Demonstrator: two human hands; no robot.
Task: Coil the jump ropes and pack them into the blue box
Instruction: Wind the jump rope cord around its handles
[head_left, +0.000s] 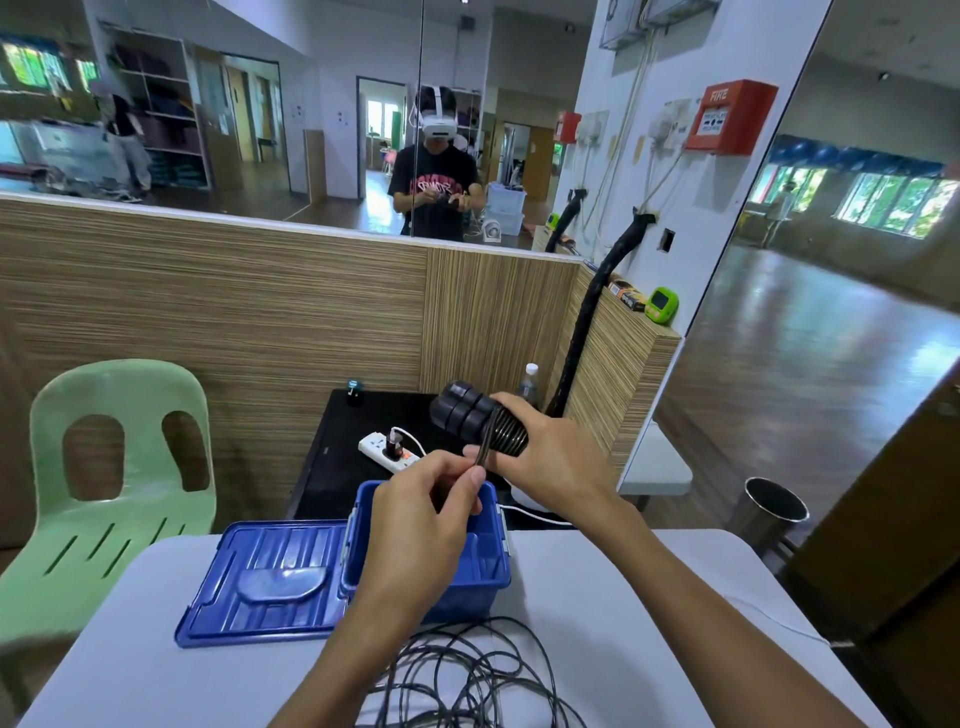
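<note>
My right hand (550, 457) grips a pair of black jump rope handles (465, 413) held side by side above the open blue box (491, 571), with thin black cord wound in several turns around them. My left hand (431, 519) pinches the cord (485, 452) just below the handles, in front of the box. More loose black rope (467, 675) lies tangled on the white table (597, 623) near my forearms. The inside of the box is mostly hidden by my left hand.
The box's blue lid (265, 582) lies flat to its left. Behind the table stands a black stand with a white power strip (387, 452) and a water bottle (529, 384). A green plastic chair (109, 488) sits at left, a metal bin (774, 512) at right.
</note>
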